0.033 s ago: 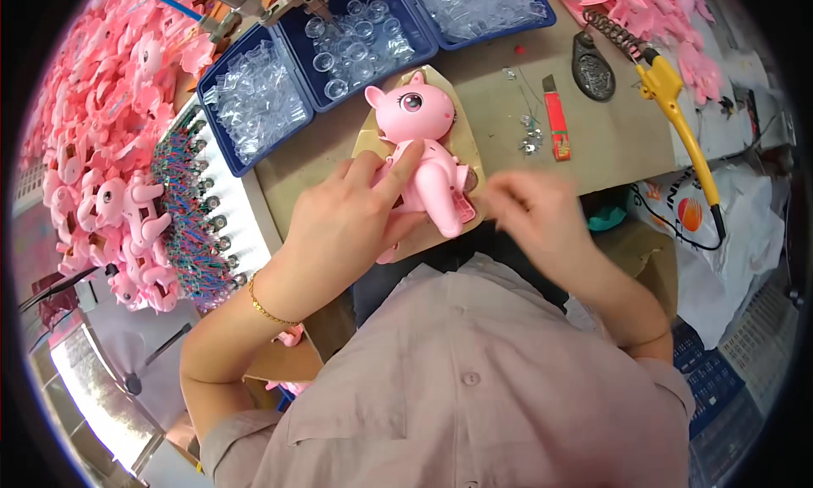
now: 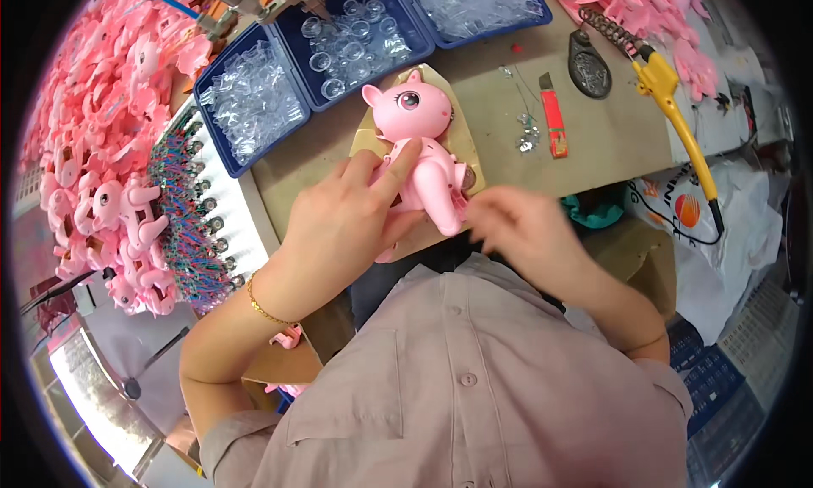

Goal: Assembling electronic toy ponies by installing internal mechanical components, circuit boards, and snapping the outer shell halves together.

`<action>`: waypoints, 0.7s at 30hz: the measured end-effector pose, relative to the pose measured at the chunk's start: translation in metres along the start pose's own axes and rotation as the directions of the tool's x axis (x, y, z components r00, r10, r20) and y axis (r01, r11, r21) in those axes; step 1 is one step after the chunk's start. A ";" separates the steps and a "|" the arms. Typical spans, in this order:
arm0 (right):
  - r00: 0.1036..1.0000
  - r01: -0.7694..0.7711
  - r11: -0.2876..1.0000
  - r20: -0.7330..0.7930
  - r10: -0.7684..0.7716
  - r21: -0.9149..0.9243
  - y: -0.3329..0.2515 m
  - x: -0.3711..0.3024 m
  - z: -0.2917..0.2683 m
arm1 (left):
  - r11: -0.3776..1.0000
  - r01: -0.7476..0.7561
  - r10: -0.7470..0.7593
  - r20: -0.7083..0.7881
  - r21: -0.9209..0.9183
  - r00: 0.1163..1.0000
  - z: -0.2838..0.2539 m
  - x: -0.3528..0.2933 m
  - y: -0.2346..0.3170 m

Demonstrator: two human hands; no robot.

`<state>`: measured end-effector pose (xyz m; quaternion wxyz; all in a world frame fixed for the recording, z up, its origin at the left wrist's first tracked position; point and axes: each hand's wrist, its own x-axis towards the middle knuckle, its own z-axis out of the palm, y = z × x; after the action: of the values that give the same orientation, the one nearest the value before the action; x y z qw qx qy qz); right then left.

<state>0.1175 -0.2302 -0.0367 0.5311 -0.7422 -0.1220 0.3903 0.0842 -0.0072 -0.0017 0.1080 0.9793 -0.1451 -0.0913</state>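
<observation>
Left hand: clasps the pink toy pony from the left, index finger laid along its back, thumb under its belly.
Right hand: fingers bunched at the pony's hind end (motion blur here); probably pinching some small part, though I cannot tell what, if anything, it holds.
Pony: lying on a tan card at the near edge of the workbench, head away from the person.
Behind it: blue trays of clear plastic parts.
Right of it: red utility knife, yellow-handled tool.
Left: heap of pink toy bodies.
</observation>
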 end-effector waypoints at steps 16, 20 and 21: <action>0.997 -0.008 0.995 -0.082 0.015 0.097 -0.005 -0.003 0.013 | 0.999 -0.031 0.031 0.012 0.012 0.999 0.002 0.000 -0.005; 0.779 0.375 0.633 -0.140 -0.611 -0.677 0.008 0.016 0.002 | 0.992 -0.091 0.096 -0.068 0.082 0.993 0.006 0.002 -0.006; 0.705 0.428 0.464 -0.035 -0.708 -0.776 0.011 0.018 0.001 | 0.992 -0.081 0.088 -0.073 0.097 0.993 0.005 0.003 -0.003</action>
<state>0.1264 -0.2235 -0.0551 0.3087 -0.8569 -0.4112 -0.0348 0.0868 -0.0059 -0.0082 0.0709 0.9790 -0.1864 -0.0417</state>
